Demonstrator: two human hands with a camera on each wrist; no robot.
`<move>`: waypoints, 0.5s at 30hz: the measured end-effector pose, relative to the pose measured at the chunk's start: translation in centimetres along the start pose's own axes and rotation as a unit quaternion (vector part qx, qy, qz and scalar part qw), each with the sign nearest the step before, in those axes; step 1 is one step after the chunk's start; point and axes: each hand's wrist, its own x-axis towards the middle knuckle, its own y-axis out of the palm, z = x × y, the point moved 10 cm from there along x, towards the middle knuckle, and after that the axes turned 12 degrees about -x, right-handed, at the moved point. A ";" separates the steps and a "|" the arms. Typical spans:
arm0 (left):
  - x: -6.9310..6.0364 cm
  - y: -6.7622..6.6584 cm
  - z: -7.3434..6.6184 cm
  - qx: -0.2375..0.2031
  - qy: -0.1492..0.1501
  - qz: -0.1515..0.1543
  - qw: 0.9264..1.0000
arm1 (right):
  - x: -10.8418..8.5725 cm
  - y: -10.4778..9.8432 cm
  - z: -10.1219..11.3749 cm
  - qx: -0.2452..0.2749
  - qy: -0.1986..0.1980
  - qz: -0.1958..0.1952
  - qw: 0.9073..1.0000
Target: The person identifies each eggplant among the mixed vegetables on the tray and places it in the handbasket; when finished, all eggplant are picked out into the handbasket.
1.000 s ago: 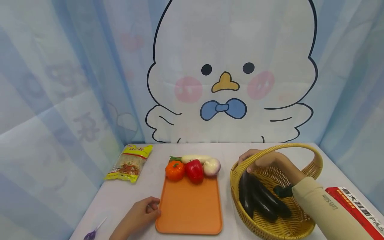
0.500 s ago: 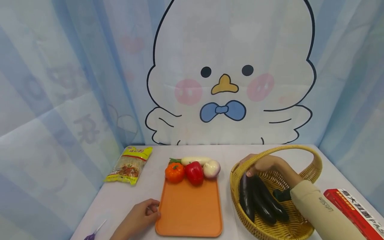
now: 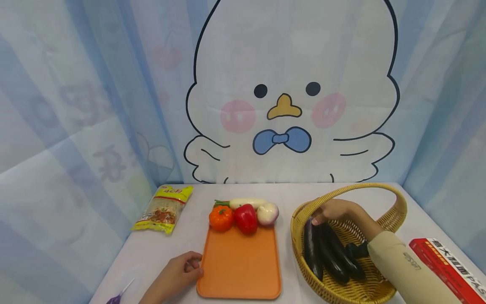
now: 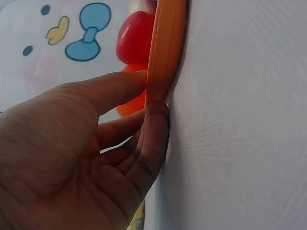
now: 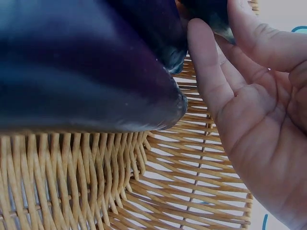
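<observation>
In the head view, my left hand [image 3: 178, 270] pinches the left edge of an orange tray [image 3: 239, 266]; the left wrist view has the thumb near its rim and fingers at its underside. My right hand [image 3: 337, 210] reaches under the handle [image 3: 357, 186] of a woven basket [image 3: 373, 268]. Its thumb and fingers pinch the upper end of the leftmost eggplant [image 3: 312, 253]. Other eggplants [image 3: 334, 264] lie alongside it. In the right wrist view, a dark eggplant end [image 5: 208, 13] sits between thumb and fingers. The handle partly hides the fingers in the head view.
An orange pumpkin [image 3: 221, 218], red bell pepper [image 3: 246, 219], purple-white onion [image 3: 268, 214] and white radish [image 3: 247, 203] sit at the tray's far end. A yellow food packet [image 3: 163, 209] lies left. A red box [image 3: 448, 266] stands right; a purple-ended item [image 3: 115, 297] lies front left.
My right fingers have drawn in from the basket's far left rim to under the handle. The leftmost eggplant has shifted slightly right. My left hand stays at the tray's edge.
</observation>
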 end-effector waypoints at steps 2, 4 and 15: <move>0.0 0.0 -0.2 0.002 0.004 0.002 1.000 | -0.1 0.0 0.1 0.012 0.000 -0.003 1.000; 0.0 0.0 -0.5 0.002 0.017 0.003 1.000 | -0.2 0.0 0.2 0.028 0.003 -0.006 1.000; 0.1 -0.1 -0.1 0.005 0.015 -0.001 1.000 | -0.2 0.5 -0.1 0.059 -0.004 -0.021 0.998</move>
